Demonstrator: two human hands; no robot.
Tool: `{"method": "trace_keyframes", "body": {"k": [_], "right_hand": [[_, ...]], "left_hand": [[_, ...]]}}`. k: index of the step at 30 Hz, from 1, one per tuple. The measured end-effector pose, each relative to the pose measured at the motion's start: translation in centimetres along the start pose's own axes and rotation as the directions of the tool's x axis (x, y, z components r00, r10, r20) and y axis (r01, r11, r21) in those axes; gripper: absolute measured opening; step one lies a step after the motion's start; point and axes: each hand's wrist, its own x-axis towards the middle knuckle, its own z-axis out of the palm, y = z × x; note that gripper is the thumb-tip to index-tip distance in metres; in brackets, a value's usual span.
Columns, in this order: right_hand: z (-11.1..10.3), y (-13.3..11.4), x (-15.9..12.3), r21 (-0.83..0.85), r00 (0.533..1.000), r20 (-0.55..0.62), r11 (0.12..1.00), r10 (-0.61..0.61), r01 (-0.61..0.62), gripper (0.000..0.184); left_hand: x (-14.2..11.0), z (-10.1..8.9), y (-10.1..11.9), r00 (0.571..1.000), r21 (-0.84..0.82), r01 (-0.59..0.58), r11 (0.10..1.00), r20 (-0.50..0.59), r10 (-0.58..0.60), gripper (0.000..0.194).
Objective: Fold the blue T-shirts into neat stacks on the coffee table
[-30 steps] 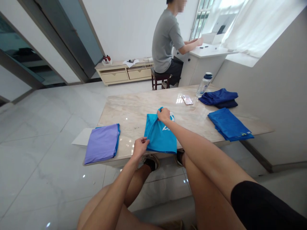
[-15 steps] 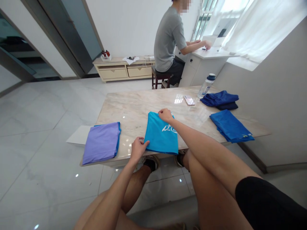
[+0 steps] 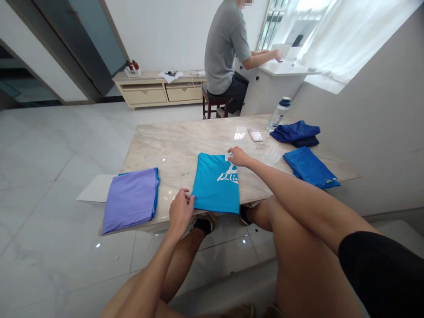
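A turquoise shirt (image 3: pixel 213 190) with white lettering lies folded in a rectangle at the table's near edge, its print facing up. My left hand (image 3: pixel 181 210) is beside its lower left edge, fingers loosely bent and apart, fingertips at the cloth's border. At the upper right corner, my right hand (image 3: pixel 240 157) touches the fabric with its fingers apart. Left of the shirt is a folded purple garment (image 3: pixel 130 198), with blue cloth showing beneath it.
On the marble table (image 3: pixel 165 141), a folded blue garment (image 3: pixel 309 167), dark blue clothes (image 3: pixel 294 132), a water bottle (image 3: pixel 280 114) and a phone (image 3: pixel 255 134) lie or stand to the right. Another person (image 3: pixel 225 48) sits beyond at a white desk (image 3: pixel 281 68).
My right hand has moved right across the shirt to its upper right corner, uncovering more of the white print. My left hand has slid slightly off the left edge. The view has shifted a little.
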Motion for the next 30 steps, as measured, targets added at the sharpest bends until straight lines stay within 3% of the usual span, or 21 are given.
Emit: {"method": "trace_keyframes", "body": {"k": [5,9,13,15,17,19,21,24,28,30], "right_hand": [[-0.3,0.9,-0.1,-0.139,0.997,0.067,0.989,-0.037,0.046,0.048],[-0.7,1.3,0.3,-0.111,0.995,0.102,0.994,0.021,-0.009,0.033],[-0.9,1.4,0.2,-0.097,0.993,0.039,0.989,0.115,-0.110,0.036],[-0.8,1.1,-0.3,-0.093,0.994,0.006,0.990,0.111,-0.110,0.043],[-0.7,0.6,-1.0,-0.086,0.999,-0.003,0.995,0.051,-0.051,0.047],[-0.7,-0.2,-1.7,-0.071,0.999,0.030,0.997,-0.032,0.034,0.042],[-0.7,-1.0,-2.5,-0.045,0.991,0.088,0.994,-0.098,0.102,0.035],[-0.5,-1.9,-3.7,0.013,0.971,0.168,0.986,-0.168,0.168,0.032],[0.4,-1.8,-4.8,0.151,0.920,0.283,0.960,-0.269,0.234,0.024],[0.9,-1.1,-5.1,0.223,0.906,0.323,0.952,-0.274,0.208,0.026]], "left_hand": [[0.5,-0.4,-0.2,0.997,0.079,-0.003,0.997,0.083,-0.003,0.028],[0.8,-1.1,-0.3,0.987,0.146,0.021,0.989,0.157,-0.044,0.016],[0.9,-2.2,0.7,0.972,0.330,0.033,0.944,0.209,-0.107,0.017],[1.2,-2.6,2.0,0.985,0.424,-0.058,0.904,0.174,-0.018,0.026],[1.9,-2.6,3.5,0.971,0.446,-0.235,0.864,0.143,0.190,0.034],[3.2,-1.9,5.1,0.905,0.394,-0.424,0.816,0.160,0.393,0.040],[5.0,-0.4,6.5,0.843,0.324,-0.538,0.778,0.205,0.497,0.046],[8.2,2.9,7.5,0.797,0.282,-0.601,0.748,0.275,0.537,0.054],[12.1,6.4,7.2,0.739,0.259,-0.657,0.708,0.410,0.535,0.060],[13.6,6.7,6.4,0.763,0.276,-0.626,0.730,0.412,0.498,0.059]]}}
